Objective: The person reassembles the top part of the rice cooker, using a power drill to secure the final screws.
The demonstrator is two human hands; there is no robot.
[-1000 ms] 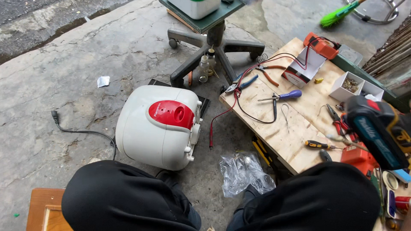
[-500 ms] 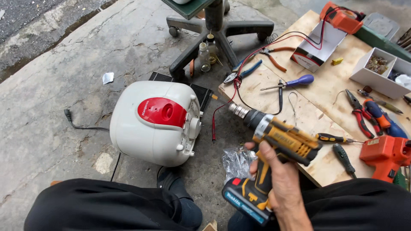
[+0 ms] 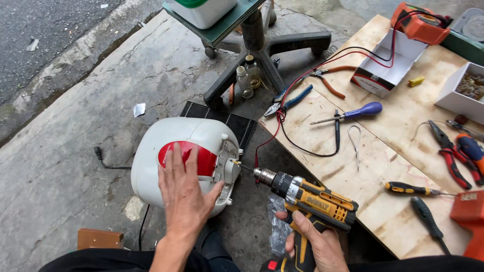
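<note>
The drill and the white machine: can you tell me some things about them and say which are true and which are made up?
1. The left hand lies flat on the white appliance, over its red panel. True.
2. The right hand holds a purple screwdriver. False: it grips the yellow and black drill; the purple screwdriver lies on the wooden board.
3. The drill's bit points at the appliance's side. True.
4. The appliance stands on the wooden board. False: it sits on the concrete ground.
5. Red pliers lie on the board. True.
</note>
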